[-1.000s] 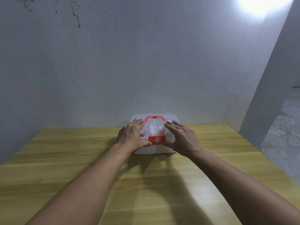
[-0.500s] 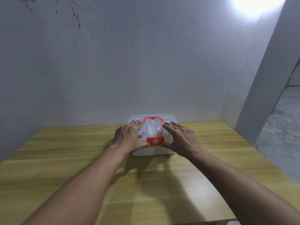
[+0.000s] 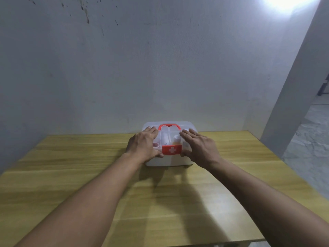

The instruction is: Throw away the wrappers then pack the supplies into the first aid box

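a bare grey wall [image 3: 160, 59] backs the wooden table [image 3: 71, 175] i'm working at. the first aid box [image 3: 169, 160] sits shut at its far edge. my left hand [image 3: 144, 145] and right hand [image 3: 201, 148] lie flat and spread on its clear lid, thumbs beside the red latch [image 3: 172, 149]. i can't make out the contents.

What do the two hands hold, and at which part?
Both the left hand and right hand press on the first aid box lid, beside its red latch.
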